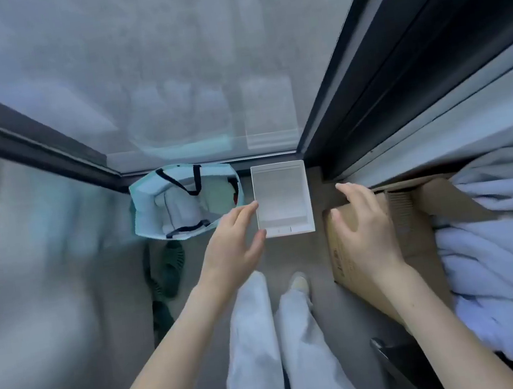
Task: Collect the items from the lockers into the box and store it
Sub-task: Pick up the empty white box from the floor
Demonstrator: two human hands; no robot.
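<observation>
White box [286, 230] is sitting open on the floor, just beside the blue tote bag [148, 209]. Left hand [233, 247] is hovering at its left edge, fingers spread, holding nothing (can't tell if it's touching). Right hand [365, 228] is spreading wide over the cardboard box [419, 237].

The cardboard box [416, 237] is partly hidden behind the right hand [367, 231]; its side print is perhaps lettering, too blurred to read
</observation>
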